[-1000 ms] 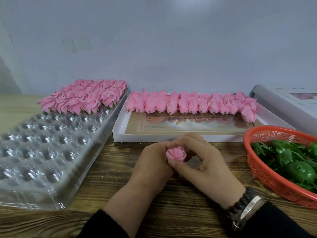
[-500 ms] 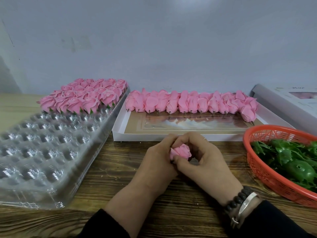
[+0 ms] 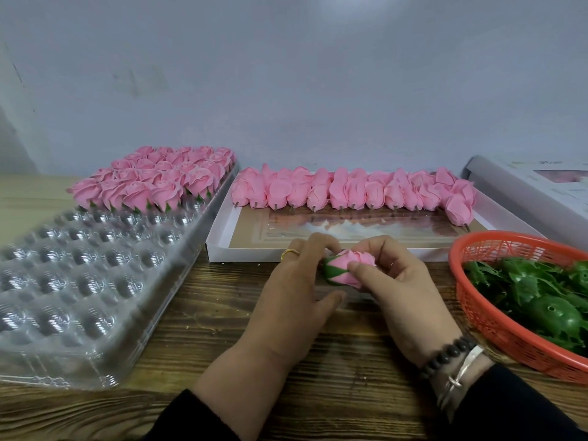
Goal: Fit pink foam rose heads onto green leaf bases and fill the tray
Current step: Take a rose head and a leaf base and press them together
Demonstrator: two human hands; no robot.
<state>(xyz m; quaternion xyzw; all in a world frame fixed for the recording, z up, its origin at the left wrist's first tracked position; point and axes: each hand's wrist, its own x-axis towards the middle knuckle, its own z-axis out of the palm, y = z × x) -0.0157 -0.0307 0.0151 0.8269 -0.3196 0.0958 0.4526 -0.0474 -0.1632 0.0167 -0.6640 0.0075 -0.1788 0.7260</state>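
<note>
A pink foam rose head (image 3: 350, 265) lies on its side between my hands, with a green leaf base (image 3: 331, 272) wrapped round its left end. My left hand (image 3: 292, 291) grips the green end. My right hand (image 3: 394, 281) pinches the petals with thumb and fingers. The clear plastic tray (image 3: 79, 281) lies at the left, with several finished roses (image 3: 159, 183) in its far rows. A row of bare rose heads (image 3: 350, 192) lies in the white box (image 3: 219, 237) behind my hands.
An orange basket (image 3: 477, 316) of green leaf bases (image 3: 541, 297) stands at the right. A white box lid (image 3: 541, 186) leans at the far right. A grey wall closes the back of the wooden table (image 3: 206, 313).
My hands have turned the rose on its side and spread slightly apart, so the green base now shows at its left end. The rose has shifted a little to the right.
</note>
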